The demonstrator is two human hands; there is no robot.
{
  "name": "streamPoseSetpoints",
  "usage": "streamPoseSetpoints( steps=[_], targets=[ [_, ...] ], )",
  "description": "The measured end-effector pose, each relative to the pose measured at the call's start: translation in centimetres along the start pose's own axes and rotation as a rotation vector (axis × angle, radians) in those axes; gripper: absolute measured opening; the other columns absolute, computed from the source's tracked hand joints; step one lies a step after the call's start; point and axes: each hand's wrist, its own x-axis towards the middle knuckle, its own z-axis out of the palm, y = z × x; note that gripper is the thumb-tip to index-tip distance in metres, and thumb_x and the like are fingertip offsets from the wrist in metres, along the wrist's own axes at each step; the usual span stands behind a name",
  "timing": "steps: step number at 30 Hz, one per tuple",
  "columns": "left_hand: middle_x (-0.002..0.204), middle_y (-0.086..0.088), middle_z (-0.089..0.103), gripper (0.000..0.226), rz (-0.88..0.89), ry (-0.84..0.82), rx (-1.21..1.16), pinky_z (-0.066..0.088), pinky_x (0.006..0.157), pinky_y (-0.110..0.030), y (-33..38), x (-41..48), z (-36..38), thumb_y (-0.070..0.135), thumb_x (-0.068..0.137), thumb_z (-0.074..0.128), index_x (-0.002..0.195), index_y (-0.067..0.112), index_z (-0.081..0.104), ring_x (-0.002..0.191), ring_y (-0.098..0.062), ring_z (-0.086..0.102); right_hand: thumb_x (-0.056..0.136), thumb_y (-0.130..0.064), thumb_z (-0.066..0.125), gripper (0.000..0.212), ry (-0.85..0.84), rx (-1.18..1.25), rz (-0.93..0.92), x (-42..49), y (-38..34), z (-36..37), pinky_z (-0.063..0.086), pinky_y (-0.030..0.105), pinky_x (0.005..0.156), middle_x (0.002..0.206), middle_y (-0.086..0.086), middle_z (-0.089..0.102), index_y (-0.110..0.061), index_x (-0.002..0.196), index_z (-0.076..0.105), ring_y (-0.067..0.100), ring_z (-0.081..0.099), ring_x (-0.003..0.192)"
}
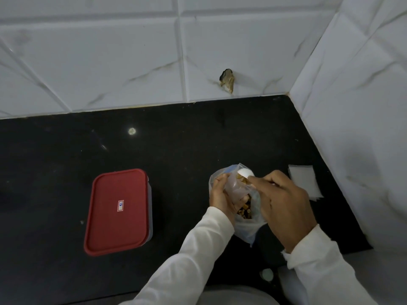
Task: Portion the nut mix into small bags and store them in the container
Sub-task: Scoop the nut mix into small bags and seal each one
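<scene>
A clear plastic bag of nut mix (pixel 246 225) stands on the black counter (pixel 176 150). My left hand (pixel 220 194) grips a small clear bag (pixel 236 188) at the big bag's mouth. My right hand (pixel 284 199) pinches a white spoon (pixel 245 172) with some mix in it, held over the small bag's opening. The container (pixel 119 211) with its red lid shut lies to the left, apart from both hands.
A stack of flat small clear bags (pixel 305 182) lies at the right, near the tiled side wall (pixel 363 106). The tiled back wall has a chipped hole (pixel 228 82). The counter's front edge runs below my sleeves.
</scene>
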Motion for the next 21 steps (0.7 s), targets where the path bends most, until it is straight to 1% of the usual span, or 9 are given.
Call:
streamPoseSetpoints(
  steps=[2,6,9,10,13,15,16,19,21],
  targets=[
    [0.12,-0.018,0.067,0.04,-0.003,-0.014,-0.033,0.055,0.081,-0.041,-0.1,0.0,-0.1,0.032,0.093,0.06,0.125,0.007,0.061,0.097,-0.028,0.066,0.048,0.005,0.09,0.044,0.079,-0.005,0.006,0.0,-0.2,-0.7,0.053,0.027,0.046,0.073,0.016,0.063,0.001,0.088,0.074,0.021,0.06,0.052],
    [0.12,-0.016,0.068,0.06,-0.143,-0.01,-0.029,0.052,0.068,-0.036,-0.3,0.2,-0.2,0.05,0.08,0.069,0.128,0.014,0.063,0.102,-0.03,0.065,0.052,0.008,0.088,0.042,0.095,-0.01,0.014,-0.1,0.0,-0.5,0.056,0.03,0.048,0.076,0.015,0.063,0.0,0.091,0.074,0.021,0.061,0.056],
    [0.121,-0.015,0.067,0.059,-0.115,0.007,-0.069,0.053,0.06,-0.029,-0.1,-0.3,0.2,0.045,0.082,0.068,0.13,0.013,0.061,0.096,-0.028,0.066,0.053,0.011,0.087,0.042,0.1,0.031,0.032,-0.3,0.0,-0.5,0.057,0.034,0.048,0.077,0.017,0.064,0.002,0.091,0.074,0.023,0.062,0.057],
    [0.121,-0.015,0.068,0.058,-0.11,-0.001,-0.073,0.054,0.06,-0.029,-0.3,0.0,0.1,0.044,0.082,0.069,0.13,0.013,0.061,0.099,-0.028,0.067,0.052,0.011,0.087,0.042,0.091,0.024,0.045,-0.3,0.0,-0.6,0.056,0.034,0.047,0.077,0.017,0.064,0.002,0.091,0.074,0.024,0.062,0.057],
    [0.123,-0.016,0.066,0.059,-0.14,0.003,-0.057,0.052,0.069,-0.034,-0.3,-0.2,-0.1,0.045,0.082,0.068,0.132,0.015,0.059,0.109,-0.03,0.063,0.057,0.009,0.085,0.035,0.132,0.02,0.052,-0.3,0.3,-0.5,0.052,0.024,0.051,0.076,0.017,0.063,0.002,0.089,0.074,0.021,0.06,0.057],
    [0.121,-0.016,0.067,0.057,-0.138,-0.006,-0.054,0.053,0.059,-0.029,-0.2,-0.1,-0.3,0.045,0.083,0.068,0.131,0.015,0.06,0.1,-0.029,0.065,0.073,0.006,0.075,0.02,0.213,0.062,0.112,-0.4,0.4,-0.8,0.041,0.011,0.059,0.078,0.014,0.064,0.0,0.091,0.074,0.014,0.056,0.063],
    [0.121,-0.016,0.067,0.057,-0.137,-0.018,-0.066,0.053,0.053,-0.027,-0.2,0.0,-0.5,0.045,0.083,0.068,0.13,0.015,0.06,0.095,-0.027,0.066,0.077,0.004,0.073,0.016,0.239,0.094,0.15,-0.4,0.5,-1.0,0.037,0.008,0.064,0.079,0.013,0.064,-0.001,0.093,0.074,0.012,0.055,0.065],
    [0.123,-0.017,0.067,0.062,-0.125,-0.061,-0.101,0.053,0.048,-0.023,-0.5,0.1,-0.9,0.048,0.081,0.069,0.131,0.012,0.061,0.091,-0.026,0.067,0.076,0.004,0.075,0.019,0.234,0.132,0.154,-0.4,0.4,-1.2,0.036,0.007,0.065,0.079,0.011,0.064,-0.002,0.094,0.074,0.011,0.055,0.067],
    [0.124,-0.016,0.066,0.071,-0.098,-0.101,-0.112,0.053,0.048,-0.022,-0.7,0.3,-1.1,0.051,0.073,0.075,0.132,0.013,0.06,0.092,-0.025,0.068,0.075,0.004,0.075,0.019,0.238,0.132,0.138,-0.6,0.3,-1.0,0.035,0.006,0.064,0.079,0.01,0.064,-0.002,0.093,0.074,0.008,0.054,0.068]
  ],
)
